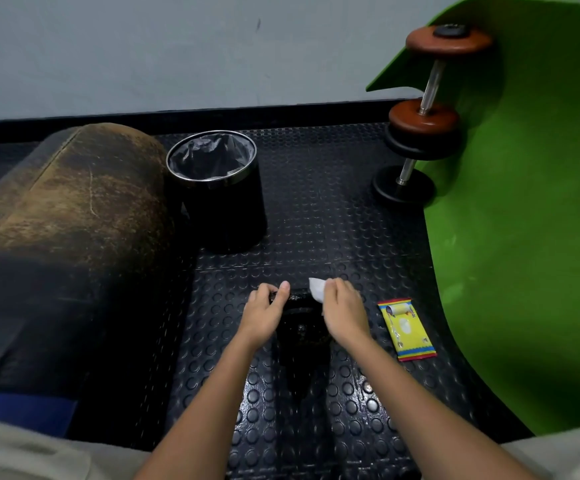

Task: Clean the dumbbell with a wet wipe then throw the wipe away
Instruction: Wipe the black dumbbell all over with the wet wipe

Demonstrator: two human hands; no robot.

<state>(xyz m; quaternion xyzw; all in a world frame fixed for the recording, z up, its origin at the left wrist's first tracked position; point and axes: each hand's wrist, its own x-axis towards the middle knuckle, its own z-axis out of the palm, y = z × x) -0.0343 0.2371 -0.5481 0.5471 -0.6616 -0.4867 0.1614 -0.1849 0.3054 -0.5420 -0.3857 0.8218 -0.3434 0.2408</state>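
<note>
A black dumbbell (301, 323) stands on end on the studded rubber floor, low in the middle of the view. My left hand (264, 311) grips the left rim of its top plate. My right hand (344, 311) holds a white wet wipe (317, 289) pressed against the right side of that top plate. Both hands hide part of the plate, and the dumbbell's lower end is lost in shadow. A black bin (221, 192) with a chrome rim and a grey liner stands open beyond my left hand.
A yellow wet-wipe pack (406, 329) lies on the floor right of my right hand. Two more dumbbells, one with brown plates (433, 81) and one black (409, 174), lean at the edge of a curled green mat (523, 237). A worn brown padded bolster (74, 209) fills the left.
</note>
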